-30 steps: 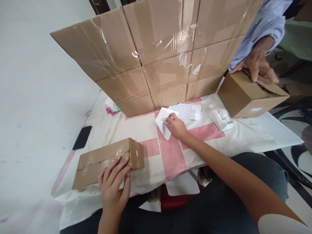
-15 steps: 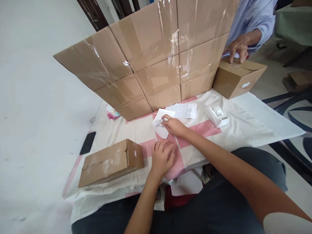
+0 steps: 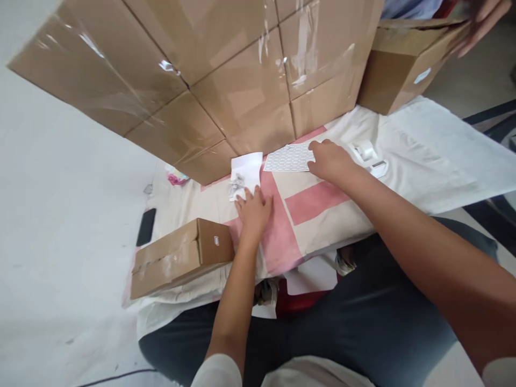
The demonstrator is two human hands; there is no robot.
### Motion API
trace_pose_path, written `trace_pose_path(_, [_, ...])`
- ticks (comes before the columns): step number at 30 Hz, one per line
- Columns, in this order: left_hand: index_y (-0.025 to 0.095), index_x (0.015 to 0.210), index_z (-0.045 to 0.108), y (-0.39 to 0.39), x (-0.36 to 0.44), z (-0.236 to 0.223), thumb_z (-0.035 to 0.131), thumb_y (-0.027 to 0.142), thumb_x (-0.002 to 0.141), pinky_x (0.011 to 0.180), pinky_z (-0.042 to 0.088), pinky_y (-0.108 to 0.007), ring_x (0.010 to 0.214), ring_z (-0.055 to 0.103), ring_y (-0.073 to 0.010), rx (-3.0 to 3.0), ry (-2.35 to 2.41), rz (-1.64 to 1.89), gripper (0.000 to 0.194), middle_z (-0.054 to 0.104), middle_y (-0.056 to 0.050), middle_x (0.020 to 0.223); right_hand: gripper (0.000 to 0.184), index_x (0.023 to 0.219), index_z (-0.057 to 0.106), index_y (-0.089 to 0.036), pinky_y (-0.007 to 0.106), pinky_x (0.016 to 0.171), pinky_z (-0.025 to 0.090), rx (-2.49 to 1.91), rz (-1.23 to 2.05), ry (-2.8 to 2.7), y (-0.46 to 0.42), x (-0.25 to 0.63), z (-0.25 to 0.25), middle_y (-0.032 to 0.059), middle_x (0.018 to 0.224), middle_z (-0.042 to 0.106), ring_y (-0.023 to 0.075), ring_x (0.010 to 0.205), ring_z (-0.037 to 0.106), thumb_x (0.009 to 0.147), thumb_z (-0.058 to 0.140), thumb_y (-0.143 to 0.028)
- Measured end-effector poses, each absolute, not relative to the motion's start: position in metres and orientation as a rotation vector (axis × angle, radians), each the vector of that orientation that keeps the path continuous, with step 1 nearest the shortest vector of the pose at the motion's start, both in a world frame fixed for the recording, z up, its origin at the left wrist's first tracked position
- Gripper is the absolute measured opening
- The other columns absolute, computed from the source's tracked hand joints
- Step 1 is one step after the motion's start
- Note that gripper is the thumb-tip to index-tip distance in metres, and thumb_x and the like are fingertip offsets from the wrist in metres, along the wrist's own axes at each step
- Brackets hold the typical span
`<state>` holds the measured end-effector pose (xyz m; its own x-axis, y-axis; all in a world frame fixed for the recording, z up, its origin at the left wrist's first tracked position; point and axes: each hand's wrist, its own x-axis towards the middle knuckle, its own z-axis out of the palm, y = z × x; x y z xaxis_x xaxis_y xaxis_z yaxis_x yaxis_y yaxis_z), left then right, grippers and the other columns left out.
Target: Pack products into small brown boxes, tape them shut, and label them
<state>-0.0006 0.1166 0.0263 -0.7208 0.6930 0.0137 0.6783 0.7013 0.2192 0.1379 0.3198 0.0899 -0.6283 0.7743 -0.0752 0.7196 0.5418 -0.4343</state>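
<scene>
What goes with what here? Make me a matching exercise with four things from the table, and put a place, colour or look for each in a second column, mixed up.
Things:
1. Phone
2. Sheet by the right hand
3. Tape dispenser
4. White paper nearer the left hand

Descriptions:
A. Partly hidden behind the right wrist
B. At the left hand's fingertips
C. Black, near the left edge of the table
D. Printed with rows of small outlines

Right pairs: 1-C, 2-D, 3-A, 4-B

The phone [image 3: 145, 227] lies left of the taped box [image 3: 182, 257].
</scene>
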Motion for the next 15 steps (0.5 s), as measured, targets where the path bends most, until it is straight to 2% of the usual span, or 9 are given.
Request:
trace_pose_path(2, [0.021, 0.143, 0.054, 0.109, 0.007, 0.026, 0.043, 0.051, 0.098, 0.122, 0.018, -0.066, 0.152, 0.03, -0.0413, 1.176, 2.843, 0.425, 0.055, 0.041, -0.018, 0.16, 0.054, 0.128, 0.059, -0.013, 0.047, 0.081, 0.054, -1.365, 0.817, -2.599, 0.334, 0.138, 0.079, 0.0187, 0.108, 0.062, 0.0344, 0.096, 0.062, 0.077, 0.073, -0.019])
trace_pose_path(4, [0.023, 0.136, 0.059, 0.1, 0.015, 0.026, 0.044, 0.046, 0.099, 0.121, 0.028, -0.06, 0.148, 0.038, -0.0355, 1.276, 2.789, 0.539, 0.046, 0.048, -0.015, 0.155, 0.058, 0.127, 0.059, -0.012, 0.052, 0.083, 0.054, -1.407, 0.917, -2.545, 0.344, 0.134, 0.066, 0.0179, 0.102, 0.061, 0.0358, 0.098, 0.061, 0.072, 0.078, -0.019])
trace_pose_path(7, [0.026, 0.13, 0.063, 0.092, 0.02, 0.024, 0.048, 0.041, 0.098, 0.118, 0.033, -0.052, 0.142, 0.045, -0.028, 1.469, 2.663, 0.667, 0.037, 0.053, -0.011, 0.149, 0.067, 0.129, 0.057, -0.01, 0.058, 0.087, 0.052, -1.484, 0.864, -2.448, 0.351, 0.122, 0.051, 0.0227, 0.115, 0.056, 0.0395, 0.107, 0.059, 0.069, 0.082, -0.024])
trace_pose_path(11, [0.028, 0.126, 0.063, 0.095, 0.024, 0.022, 0.05, 0.036, 0.098, 0.115, 0.029, -0.051, 0.138, 0.046, -0.0267, 1.685, 2.549, 0.779, 0.032, 0.055, -0.01, 0.147, 0.078, 0.137, 0.049, -0.01, 0.055, 0.092, 0.05, -1.576, 0.796, -2.34, 0.35, 0.105, 0.045, 0.0275, 0.135, 0.044, 0.0388, 0.112, 0.061, 0.067, 0.084, -0.018])
trace_pose_path(15, [0.028, 0.128, 0.062, 0.095, 0.025, 0.023, 0.05, 0.036, 0.098, 0.114, 0.029, -0.05, 0.14, 0.042, -0.0275, 1.695, 2.542, 0.713, 0.033, 0.051, -0.01, 0.15, 0.073, 0.138, 0.043, -0.013, 0.052, 0.093, 0.051, -1.508, 0.907, -2.227, 0.346, 0.097, 0.045, 0.0211, 0.125, 0.057, 0.0344, 0.111, 0.062, 0.073, 0.075, -0.01])
